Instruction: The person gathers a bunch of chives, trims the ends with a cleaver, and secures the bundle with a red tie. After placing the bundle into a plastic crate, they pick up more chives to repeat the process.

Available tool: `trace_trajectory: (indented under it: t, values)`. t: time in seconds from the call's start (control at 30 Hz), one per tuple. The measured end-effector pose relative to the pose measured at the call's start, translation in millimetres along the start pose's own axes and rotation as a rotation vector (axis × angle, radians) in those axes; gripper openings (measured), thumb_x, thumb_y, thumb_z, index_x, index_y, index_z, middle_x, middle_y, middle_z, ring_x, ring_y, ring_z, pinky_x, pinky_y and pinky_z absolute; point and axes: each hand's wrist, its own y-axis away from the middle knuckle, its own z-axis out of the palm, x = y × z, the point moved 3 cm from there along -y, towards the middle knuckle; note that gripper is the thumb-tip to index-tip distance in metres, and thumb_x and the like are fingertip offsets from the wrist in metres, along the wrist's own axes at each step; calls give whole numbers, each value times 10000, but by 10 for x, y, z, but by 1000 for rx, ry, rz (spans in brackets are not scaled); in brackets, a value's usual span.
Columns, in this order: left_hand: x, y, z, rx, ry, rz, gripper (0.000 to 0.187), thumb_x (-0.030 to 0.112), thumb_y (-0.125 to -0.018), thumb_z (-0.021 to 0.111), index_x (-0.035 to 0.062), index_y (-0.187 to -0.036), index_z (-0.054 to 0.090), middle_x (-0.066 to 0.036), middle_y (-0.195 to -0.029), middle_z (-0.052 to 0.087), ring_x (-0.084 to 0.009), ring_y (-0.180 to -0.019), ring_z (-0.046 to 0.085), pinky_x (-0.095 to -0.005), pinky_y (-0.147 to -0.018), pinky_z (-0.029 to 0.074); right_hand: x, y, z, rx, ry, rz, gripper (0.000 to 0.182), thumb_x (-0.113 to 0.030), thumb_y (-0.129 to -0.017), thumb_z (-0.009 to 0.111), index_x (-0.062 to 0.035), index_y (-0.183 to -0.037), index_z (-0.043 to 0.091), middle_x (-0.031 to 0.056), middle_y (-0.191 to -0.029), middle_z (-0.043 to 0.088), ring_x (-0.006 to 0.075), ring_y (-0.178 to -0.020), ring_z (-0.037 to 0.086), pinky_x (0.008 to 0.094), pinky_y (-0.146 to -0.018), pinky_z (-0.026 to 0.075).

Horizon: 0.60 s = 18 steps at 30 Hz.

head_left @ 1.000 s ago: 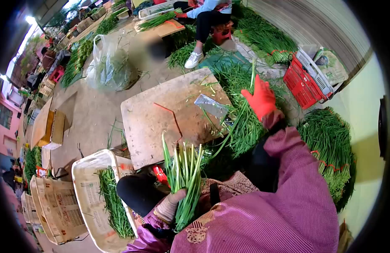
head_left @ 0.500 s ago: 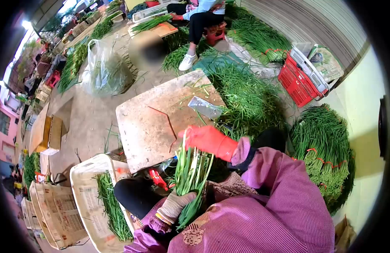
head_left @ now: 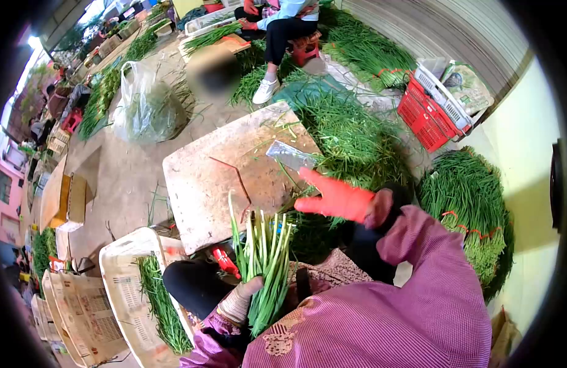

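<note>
In a pale knit glove, my left hand (head_left: 243,297) is closed round the lower part of a bunch of garlic chives (head_left: 269,273) above my lap. Pale stem ends point up and green leaves hang down. Wearing an orange-red glove, my right hand (head_left: 335,197) is apart from the bunch, fingers spread and nothing in them. It hovers by the right edge of a worn wooden board (head_left: 200,190). A clear plastic piece (head_left: 293,155) and leaf scraps lie on that board. Beyond my right hand spreads a heap of loose chives (head_left: 363,138).
A white crate (head_left: 127,294) with chives is at my left. Tied bundles (head_left: 464,202) and a red basket (head_left: 428,116) stand to the right. Ahead are a plastic bag (head_left: 145,104) and a seated person (head_left: 286,30). Something red (head_left: 225,262) lies by my left knee.
My right hand has left the stem tops, moved right and spread its fingers. My left hand still grips the bunch, which stands a little lower, with one stalk poking up.
</note>
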Motion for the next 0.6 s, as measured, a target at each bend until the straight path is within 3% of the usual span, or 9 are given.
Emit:
trace_trajectory:
  t: [0.1, 0.17, 0.23, 0.3, 0.33, 0.37, 0.43, 0.53, 0.6]
  values:
    - [-54, 56, -177, 39, 22, -13, 831, 496, -759, 790, 46, -1388, 485, -111, -1237, 632, -227, -1066, 636, -350, -921, 530, 162, 15, 360, -94, 211, 117, 748, -654, -835, 620, -20, -1232, 602, 265, -1237, 587, 410, -1146, 572, 421, -964, 462]
    - [-54, 84, -167, 58, 60, 58, 865, 546, -750, 784, 44, -1387, 482, -102, -1234, 630, -223, -1066, 634, -350, -913, 533, 189, -18, 390, 41, 431, 56, 731, -702, -840, 569, -48, -1160, 640, 253, -1166, 614, 423, -1058, 597, 425, -896, 491]
    - [34, 110, -12, 16, 84, 152, 859, 563, -751, 777, 41, -1372, 492, -98, -1215, 637, -216, -1047, 638, -347, -900, 538, -69, 14, 358, -736, 264, 384, 747, -718, -845, 545, -28, -1114, 642, 225, -1155, 626, 382, -1061, 613, 415, -868, 502]
    - [-46, 99, -222, -7, 124, 121, 841, 570, -754, 771, 42, -1353, 507, -99, -1179, 650, -212, -1029, 645, -349, -896, 542, 165, 270, 855, -808, -334, 254, 847, -730, -868, 504, -22, -1331, 551, 129, -1200, 620, 247, -1195, 534, 377, -1001, 437]
    - [-34, 91, -209, -26, 105, 122, 848, 579, -755, 765, 46, -1360, 504, -98, -1186, 648, -215, -1034, 644, -350, -895, 541, 387, 364, 1170, -950, -522, 212, 904, -734, -866, 502, -60, -1462, 416, 99, -1326, 562, 248, -1290, 451, 403, -1057, 386]
    - [-23, 80, -196, -45, 87, 124, 856, 589, -755, 759, 49, -1367, 500, -97, -1194, 647, -217, -1040, 643, -351, -895, 540, 48, 429, 1172, -925, -754, 391, 897, -698, -871, 539, -78, -1493, 359, 84, -1427, 493, 265, -1354, 389, 433, -1067, 374]
    - [9, 144, -59, -2, 7, 66, 877, 600, -737, 768, 54, -1372, 509, -86, -1225, 641, -222, -1041, 645, -355, -903, 531, -428, 402, 1085, -815, -858, 564, 824, -638, -883, 581, -85, -1469, 409, 77, -1422, 512, 233, -1328, 437, 410, -1084, 366]
    - [77, 169, -84, 107, -179, 19, 868, 580, -733, 784, 58, -1366, 502, -68, -1229, 624, -199, -1089, 613, -337, -923, 513, -710, 292, 1154, -683, -1245, 260, 692, -583, -895, 608, -106, -1390, 528, 51, -1335, 592, 165, -1210, 549, 344, -1071, 383]
    - [109, 159, -119, 260, -272, 339, 844, 280, -803, 810, 58, -1458, 326, -79, -1245, 591, -187, -1114, 569, -328, -970, 464, -611, 307, 1205, -594, -1167, 488, 633, -550, -892, 637, -92, -1326, 584, 49, -1299, 611, 157, -1190, 550, 334, -1046, 393]
